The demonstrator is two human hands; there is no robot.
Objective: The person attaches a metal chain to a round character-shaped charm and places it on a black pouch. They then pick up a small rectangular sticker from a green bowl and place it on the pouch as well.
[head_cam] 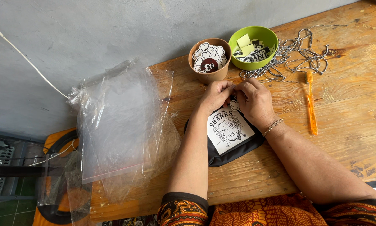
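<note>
head view: both hands, left (215, 95) and right (255, 100), pinch a black pouch (232, 138).

Fingertips hidden; plastic bags (112, 125) edge-cropped

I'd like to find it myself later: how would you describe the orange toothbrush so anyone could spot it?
Start at the wooden table and look past the person's right hand, toward the table's right side. Below the tangle of silver ball chains lies the orange toothbrush, flat, head toward the chains. It is the only long, thin, bright orange thing there.
</note>
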